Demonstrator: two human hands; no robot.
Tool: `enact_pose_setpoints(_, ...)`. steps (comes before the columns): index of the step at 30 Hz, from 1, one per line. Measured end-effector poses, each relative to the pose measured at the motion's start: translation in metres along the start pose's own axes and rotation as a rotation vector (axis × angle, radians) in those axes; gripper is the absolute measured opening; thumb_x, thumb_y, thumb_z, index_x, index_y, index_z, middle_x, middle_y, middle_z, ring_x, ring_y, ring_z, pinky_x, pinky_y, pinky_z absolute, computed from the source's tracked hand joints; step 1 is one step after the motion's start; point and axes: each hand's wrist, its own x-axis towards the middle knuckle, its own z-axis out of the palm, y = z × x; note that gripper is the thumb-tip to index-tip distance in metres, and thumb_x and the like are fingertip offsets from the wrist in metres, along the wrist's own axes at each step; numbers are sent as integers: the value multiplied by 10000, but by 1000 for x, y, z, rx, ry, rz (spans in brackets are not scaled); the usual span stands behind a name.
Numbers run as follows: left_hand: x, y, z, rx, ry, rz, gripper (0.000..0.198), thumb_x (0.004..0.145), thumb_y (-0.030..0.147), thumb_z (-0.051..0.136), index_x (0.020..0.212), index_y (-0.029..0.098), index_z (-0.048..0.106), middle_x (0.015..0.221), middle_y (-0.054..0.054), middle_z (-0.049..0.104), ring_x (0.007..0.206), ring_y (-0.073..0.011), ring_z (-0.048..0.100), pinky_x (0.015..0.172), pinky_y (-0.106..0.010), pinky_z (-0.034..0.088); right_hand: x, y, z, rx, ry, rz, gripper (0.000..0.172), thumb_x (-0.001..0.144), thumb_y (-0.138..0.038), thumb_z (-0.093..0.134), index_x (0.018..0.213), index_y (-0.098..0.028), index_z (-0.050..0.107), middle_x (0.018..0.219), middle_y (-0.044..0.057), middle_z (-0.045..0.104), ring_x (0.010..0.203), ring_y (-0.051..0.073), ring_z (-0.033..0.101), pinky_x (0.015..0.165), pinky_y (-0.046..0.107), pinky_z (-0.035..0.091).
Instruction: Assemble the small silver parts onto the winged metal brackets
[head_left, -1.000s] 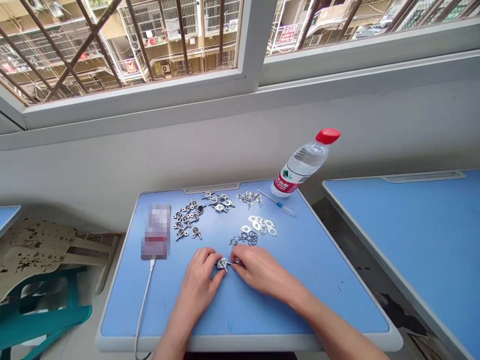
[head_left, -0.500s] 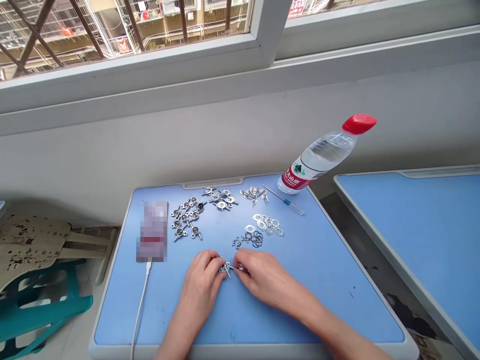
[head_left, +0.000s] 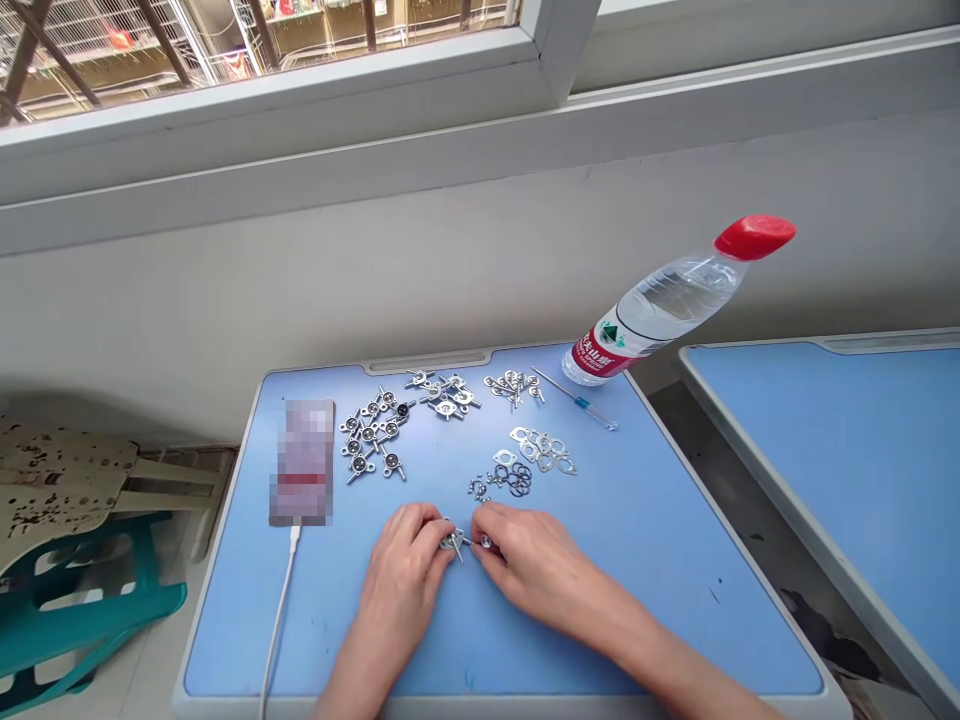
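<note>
Near the front middle of the table, my left hand pinches a small metal fitting with thin pipe stubs between thumb and fingers. Right beside it, the fingers of my right hand are closed at the fitting's right side. A small shiny round end shows between those fingers; the rest of that piece is hidden. Just beyond my hands lie tiny screws and several dark rings. Flat metal gaskets are spread behind the rings.
More metal fittings lie at left, with another group at the back. Small metal parts and a thin screwdriver lie near a water bottle. A phone with a white cable rests at left.
The camera view has tilted down and shifted slightly. Both hands keep the same hold, close together at the fitting, with little visible movement.
</note>
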Motion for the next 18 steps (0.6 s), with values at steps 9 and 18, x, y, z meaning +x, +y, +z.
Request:
enact_pose_setpoints(9, 1, 1, -1, -12, 0, -9, 202, 909, 79, 500, 1022, 213, 599, 983, -57, 621, 889, -210, 602, 753, -334, 535, 0, -2, 0, -4, -21, 0, 138, 894, -94, 508, 809, -187, 561, 792, 19, 657, 673, 169, 614, 575, 269, 285)
enact_pose_setpoints(18, 1, -1, -2, -27, -25, -27, 208, 927, 96, 482, 1030, 219, 614, 984, -54, 621, 892, -204, 601, 758, -332, 537, 1, -4, -2, -23, -51, 3, 155, 887, -77, 482, 822, -186, 572, 813, 30, 667, 661, 166, 614, 564, 278, 286)
